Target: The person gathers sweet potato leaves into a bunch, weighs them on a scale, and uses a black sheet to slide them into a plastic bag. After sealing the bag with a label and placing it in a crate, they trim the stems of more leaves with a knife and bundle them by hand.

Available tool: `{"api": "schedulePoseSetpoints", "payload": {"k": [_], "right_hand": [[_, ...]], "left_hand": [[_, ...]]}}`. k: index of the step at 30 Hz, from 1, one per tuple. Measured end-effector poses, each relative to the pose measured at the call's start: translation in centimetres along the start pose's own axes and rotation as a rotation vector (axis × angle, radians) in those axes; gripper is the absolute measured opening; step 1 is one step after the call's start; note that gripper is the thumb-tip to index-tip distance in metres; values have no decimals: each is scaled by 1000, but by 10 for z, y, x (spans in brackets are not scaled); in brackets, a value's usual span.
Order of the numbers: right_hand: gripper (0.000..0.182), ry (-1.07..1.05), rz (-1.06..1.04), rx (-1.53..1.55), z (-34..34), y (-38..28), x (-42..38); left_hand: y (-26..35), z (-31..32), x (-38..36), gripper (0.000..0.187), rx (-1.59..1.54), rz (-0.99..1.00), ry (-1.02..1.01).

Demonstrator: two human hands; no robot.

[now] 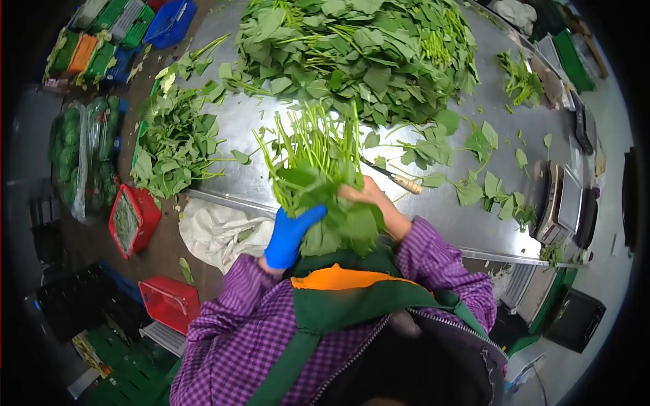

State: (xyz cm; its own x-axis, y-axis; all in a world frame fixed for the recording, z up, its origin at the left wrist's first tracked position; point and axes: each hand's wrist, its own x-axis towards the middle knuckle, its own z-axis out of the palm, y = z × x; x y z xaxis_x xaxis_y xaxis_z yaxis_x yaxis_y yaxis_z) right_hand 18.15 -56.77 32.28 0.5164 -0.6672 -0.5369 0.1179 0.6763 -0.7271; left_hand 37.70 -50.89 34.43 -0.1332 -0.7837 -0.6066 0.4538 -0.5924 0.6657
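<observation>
A bunch of leafy greens [321, 152] is held up in front of my chest, its pale stems pointing away from me and its leaves toward me. My left hand [292, 233], in a blue glove, closes round the leafy part from the left. Bare, my right hand [372, 203] grips the same bunch from the right, its fingers partly hidden by leaves. Just right of the bunch, a knife [399, 179] with a wooden handle lies on the metal table [467, 230]. Loose leafy sprigs [430, 145] are scattered beyond it.
A large heap of greens [359, 54] covers the table's far side. A smaller pile [175, 139] lies at the left edge. Red crates [169, 298], a white sack [220, 233] and bagged green vegetables [84, 155] stand to the left. A scale-like device [565, 203] sits at right.
</observation>
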Motion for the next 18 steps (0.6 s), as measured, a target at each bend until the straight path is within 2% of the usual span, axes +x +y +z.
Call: {"api": "schedulePoseSetpoints", "payload": {"k": [1,2,4,5,6,8,9,10,12,13,14,15,16,17,18], "right_hand": [[34,-53,2,150,0,21,7],[34,-63,16,143,7,47,10],[27,247,-177,-61,19,85,25],[39,214,-137,-325,7,92,37],[39,212,-123,-327,8,75,40],[38,96,238,65,14,53,37],[36,99,371,147,3,74,51],[36,93,361,138,-1,99,48],[33,317,-262,-220,35,64,31],[35,308,-263,-330,43,49,22],[35,306,-236,-317,37,64,18],[37,167,11,28,20,82,26],[39,20,252,368,11,92,34],[38,0,-26,430,22,101,29],[38,0,-53,424,27,84,41]], "left_hand": [[-21,-16,19,44,-35,-39,40],[-37,-25,20,44,-47,-36,53],[-52,-36,23,42,-342,-131,143],[-33,-29,9,42,-234,31,94],[-24,-21,0,44,-248,64,60],[-36,-41,13,45,-485,-252,-6],[-36,-39,13,45,-483,-232,-8],[-38,-32,7,44,-528,-189,53],[-33,-33,7,44,-551,-75,67],[-34,-38,9,45,-497,-89,54],[-41,-44,7,47,-446,-111,48],[-54,-50,5,47,-445,-108,55],[-69,-55,4,46,-221,-3,78],[-73,-57,8,46,4,101,91],[-42,-42,11,43,-655,-187,68]]}}
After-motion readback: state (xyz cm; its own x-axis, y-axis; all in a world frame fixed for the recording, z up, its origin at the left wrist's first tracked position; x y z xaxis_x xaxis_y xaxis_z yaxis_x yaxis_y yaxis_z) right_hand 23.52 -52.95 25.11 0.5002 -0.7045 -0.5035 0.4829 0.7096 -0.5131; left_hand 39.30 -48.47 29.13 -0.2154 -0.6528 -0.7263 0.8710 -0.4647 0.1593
